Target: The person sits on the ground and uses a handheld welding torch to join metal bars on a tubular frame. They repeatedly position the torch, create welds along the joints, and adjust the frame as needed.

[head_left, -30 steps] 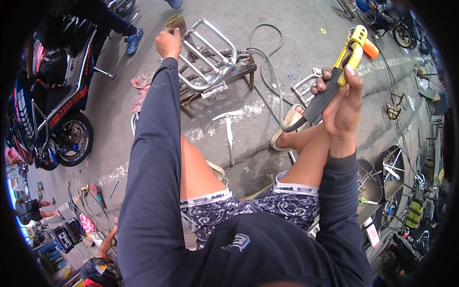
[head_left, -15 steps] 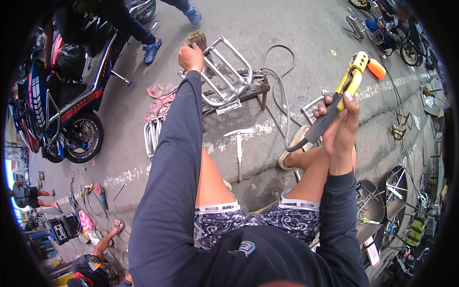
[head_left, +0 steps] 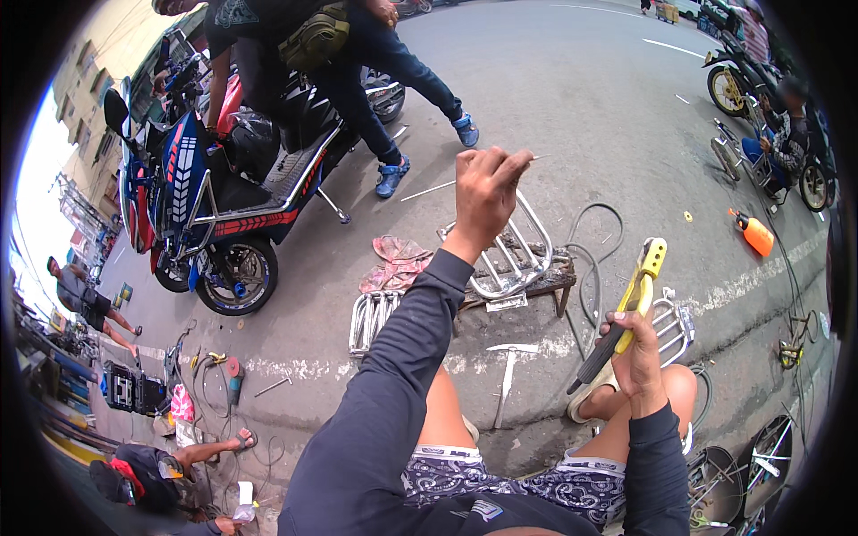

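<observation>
Left hand [head_left: 487, 192] pinches a thin rod [head_left: 429, 190], raised left of and partly in front of the silver rack [head_left: 506, 265] on the low bench [head_left: 559, 274]; right hand [head_left: 638, 359] is wrapped around the black handle of the yellow clamp [head_left: 646, 290], near right. Loose fingertip grip could let rod twist or drop; careless arm swing could knock clamp into rack.

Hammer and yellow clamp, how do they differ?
The hammer lies on the ground; the clamp is held in your right hand. The hammer is pale; the clamp is yellow and black. The hammer's head sits crosswise; the clamp's runs along its handle. Both have handles.
</observation>
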The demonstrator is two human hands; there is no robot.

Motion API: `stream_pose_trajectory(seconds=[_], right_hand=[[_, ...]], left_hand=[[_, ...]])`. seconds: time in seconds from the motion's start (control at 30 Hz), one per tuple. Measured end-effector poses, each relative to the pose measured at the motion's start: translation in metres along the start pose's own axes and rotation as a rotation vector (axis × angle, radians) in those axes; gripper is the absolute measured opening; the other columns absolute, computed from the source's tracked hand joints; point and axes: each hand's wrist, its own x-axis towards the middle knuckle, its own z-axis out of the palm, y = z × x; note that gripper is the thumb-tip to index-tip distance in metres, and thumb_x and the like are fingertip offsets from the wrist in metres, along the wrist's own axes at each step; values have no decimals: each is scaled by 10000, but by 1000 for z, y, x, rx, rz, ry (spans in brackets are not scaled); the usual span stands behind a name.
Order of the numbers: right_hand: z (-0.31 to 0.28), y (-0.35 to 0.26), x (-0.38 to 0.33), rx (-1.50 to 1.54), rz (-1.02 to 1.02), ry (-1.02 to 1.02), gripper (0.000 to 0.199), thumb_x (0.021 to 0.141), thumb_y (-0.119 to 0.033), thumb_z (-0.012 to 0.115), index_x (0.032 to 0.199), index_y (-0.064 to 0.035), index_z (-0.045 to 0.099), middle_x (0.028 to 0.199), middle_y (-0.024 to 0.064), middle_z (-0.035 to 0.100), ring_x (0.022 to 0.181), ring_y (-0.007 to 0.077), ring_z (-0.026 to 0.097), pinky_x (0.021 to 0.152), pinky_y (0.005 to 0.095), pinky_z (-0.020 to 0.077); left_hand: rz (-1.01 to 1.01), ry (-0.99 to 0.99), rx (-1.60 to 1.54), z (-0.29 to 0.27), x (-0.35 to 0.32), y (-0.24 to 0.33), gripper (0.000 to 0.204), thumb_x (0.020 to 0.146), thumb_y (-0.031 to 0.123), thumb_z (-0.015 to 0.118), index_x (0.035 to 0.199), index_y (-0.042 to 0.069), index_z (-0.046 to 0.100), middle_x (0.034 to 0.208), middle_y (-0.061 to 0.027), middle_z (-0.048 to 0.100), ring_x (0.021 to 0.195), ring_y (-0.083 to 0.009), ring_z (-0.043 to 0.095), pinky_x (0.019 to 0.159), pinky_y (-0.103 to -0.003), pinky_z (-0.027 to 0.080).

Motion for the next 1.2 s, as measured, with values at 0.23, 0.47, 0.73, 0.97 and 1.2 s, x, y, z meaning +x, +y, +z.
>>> stream_pose_trajectory(seconds=[0.23,0.47,0.73,0.97,1.2], right_hand=[[16,26,2,-196,126,-133,772,871,-31,638,1608,-54,408,1118,111,644,981,233,664,919,369,544],[29,36,-3,-294,175,-138,521,930,-137,614,1433,-51,505,932,85,624,743,169,614,687,334,541],[35,31,-4,-195,237,-118,513,863,-102,601,1368,-73,514,942,104,612,733,183,599,666,338,520],[36,29,-5,-224,281,-113,534,861,-121,607,1382,-89,494,946,108,612,729,187,592,671,357,519],[38,25,-6,-216,273,-103,456,914,-153,645,1346,-54,539,894,78,641,672,147,611,615,329,539]], left_hand=[[-62,-424,-115,-49,-40,71,374,873,-4,745,1206,162,775,1034,-27,678,972,-227,665,908,-396,428],[-148,-313,-190,-48,-75,79,279,910,15,818,1164,127,801,1076,-51,735,992,-256,706,840,-382,495],[-29,-333,-209,-41,-79,70,322,833,-32,783,1118,118,776,1053,-18,713,1020,-235,699,930,-393,483],[58,-382,-187,-37,-84,68,402,802,-41,783,1158,143,760,1088,2,716,1058,-222,699,1009,-391,471],[94,-409,-178,-37,-82,67,408,807,-51,764,1165,145,758,1101,-2,716,1063,-218,699,995,-403,482]])
